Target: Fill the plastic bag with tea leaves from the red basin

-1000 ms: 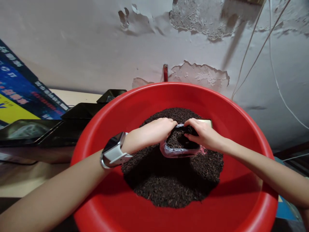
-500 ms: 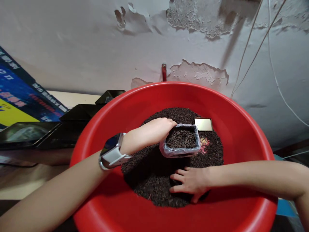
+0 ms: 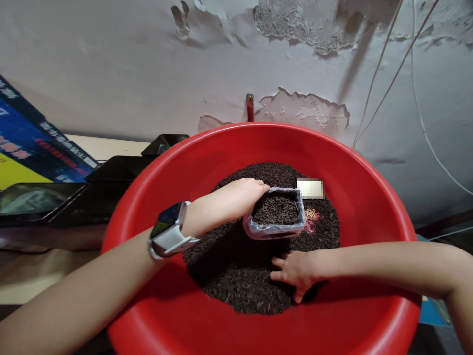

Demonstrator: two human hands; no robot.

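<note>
A big red basin holds a heap of dark loose tea leaves. On the heap stands a small container lined with clear plastic, filled with the same leaves. My left hand, a watch on its wrist, grips the container's left rim. My right hand is lower down, its fingers curled into the leaves at the heap's near side, gathering a handful. A small flat card lies on the leaves behind the container.
Black trays and a blue and yellow box sit to the left of the basin. A peeling wall with thin cables rises close behind it.
My right hand left the container's rim, dropped to the near side of the heap and closed its fingers into the leaves. My left hand stayed on the container.
</note>
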